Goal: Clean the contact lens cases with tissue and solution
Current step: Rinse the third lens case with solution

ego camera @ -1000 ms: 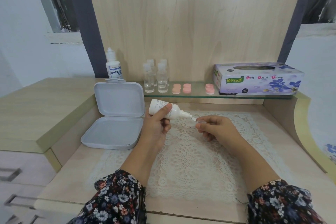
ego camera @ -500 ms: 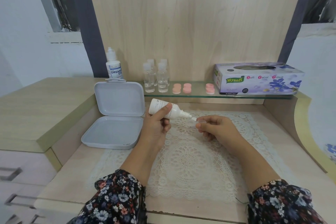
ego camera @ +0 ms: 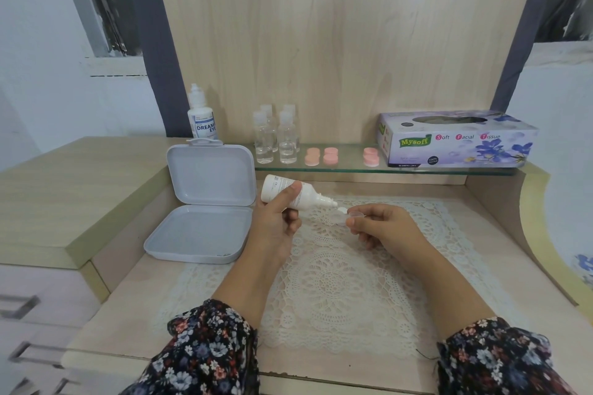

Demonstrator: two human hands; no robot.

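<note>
**Dark floral sleeves, bare hands**

Both forearms are bare up to the sleeves. The left sleeve (ego camera: 205, 349) and right sleeve (ego camera: 503, 359) are of dark, near-black cloth printed with small flowers in white, pale blue and pink-red. The left hand (ego camera: 276, 221) and right hand (ego camera: 382, 228) wear no gloves.

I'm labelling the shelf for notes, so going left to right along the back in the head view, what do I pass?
Dream Eye bottle → clear bottles → two pink cap stacks → single pink cap stack → tissue box.
</note>
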